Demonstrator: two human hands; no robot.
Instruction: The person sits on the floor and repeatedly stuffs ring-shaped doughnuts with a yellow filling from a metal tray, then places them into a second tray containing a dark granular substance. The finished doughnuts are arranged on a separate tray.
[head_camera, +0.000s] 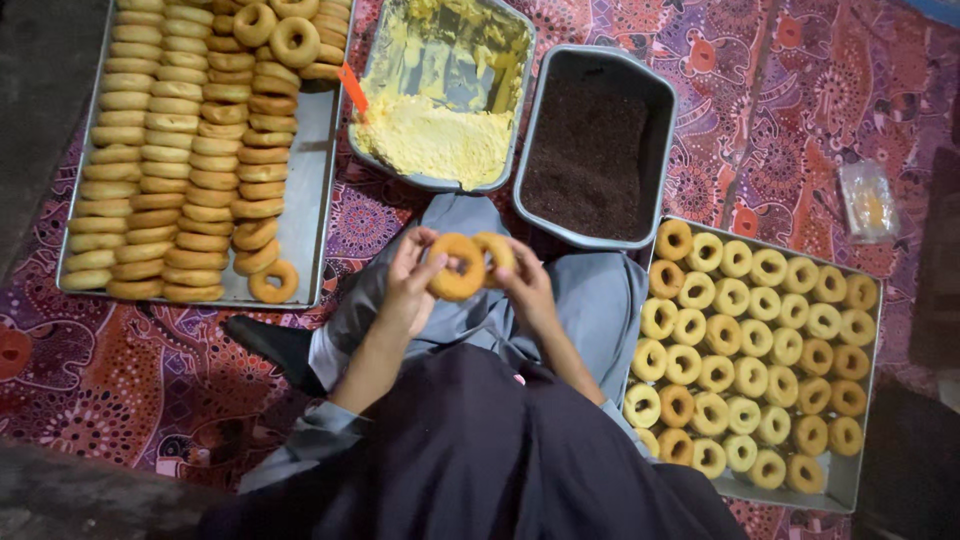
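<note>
Both hands hold doughnuts over the lap: left hand (408, 285) grips one (456, 267), right hand (527, 285) another (497, 250), edges touching. Best kept level, fingertips light on rims, above the cream tray (440, 140).

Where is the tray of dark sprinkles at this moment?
In the head view, the tray of dark sprinkles sits top centre on the patterned cloth, right of the yellow cream tray and just above the left hand and right hand.
</note>
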